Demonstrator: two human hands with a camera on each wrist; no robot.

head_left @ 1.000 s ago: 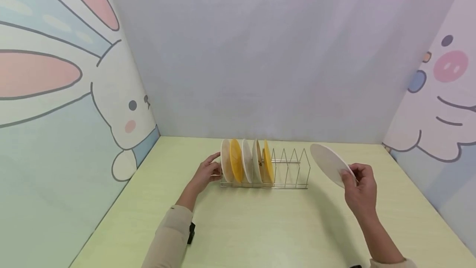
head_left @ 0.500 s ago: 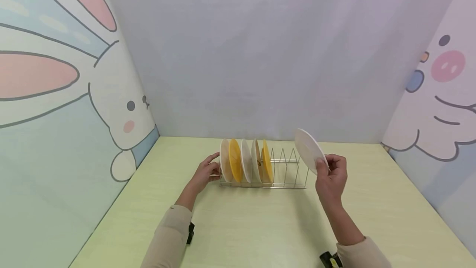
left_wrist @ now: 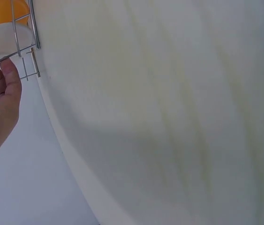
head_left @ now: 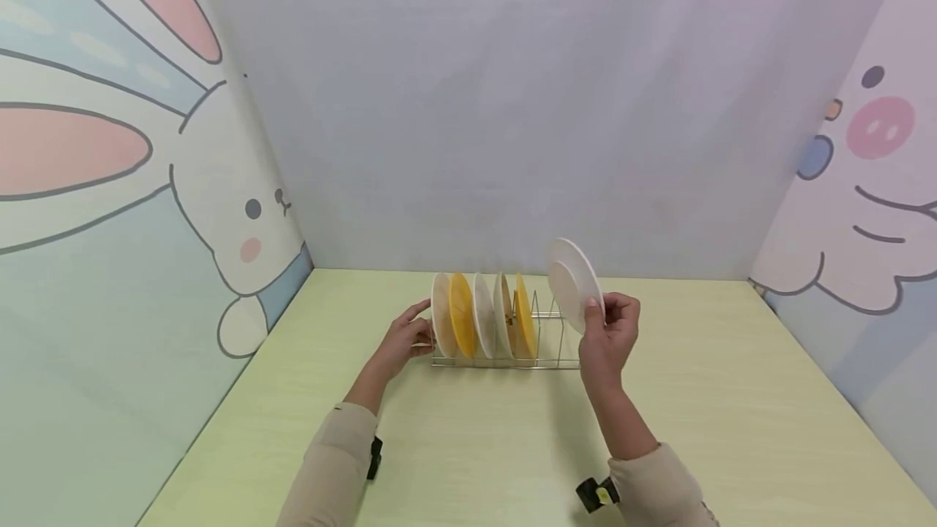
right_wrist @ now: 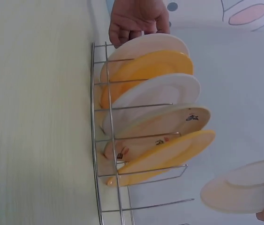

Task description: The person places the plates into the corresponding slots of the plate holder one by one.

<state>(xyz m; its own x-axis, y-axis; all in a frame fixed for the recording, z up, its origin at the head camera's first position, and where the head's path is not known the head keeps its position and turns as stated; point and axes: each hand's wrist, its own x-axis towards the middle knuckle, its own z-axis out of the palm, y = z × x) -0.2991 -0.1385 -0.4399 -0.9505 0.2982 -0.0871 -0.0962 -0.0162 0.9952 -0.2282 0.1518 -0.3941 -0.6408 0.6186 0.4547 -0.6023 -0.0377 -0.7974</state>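
My right hand (head_left: 611, 340) pinches the rim of a white plate (head_left: 573, 283), thumb on the near face. The plate is raised and tilted above the right part of a wire dish rack (head_left: 560, 340); in the right wrist view this plate (right_wrist: 239, 187) hangs apart from the others. With curled fingers, my left hand (head_left: 398, 346) holds the rack's left end, seen closer in the left wrist view, where the hand (left_wrist: 0, 98) meets the end wire. Several plates stand in the rack's left part: white (head_left: 442, 315), yellow (head_left: 462, 315), white (head_left: 484, 317), cream with printed figures (right_wrist: 160, 133), and yellow (head_left: 525, 317).
The rack stands on a pale yellow-green table (head_left: 483, 446) close to the grey back wall (head_left: 476, 145). Cartoon-printed side walls, with a rabbit (head_left: 234, 210) at left and a pink-snouted animal (head_left: 871, 210) at right, border the table.
My right hand has carried the white plate leftward from beside the rack to above its right slots, turning it more upright. The left hand stays at the rack's left end.
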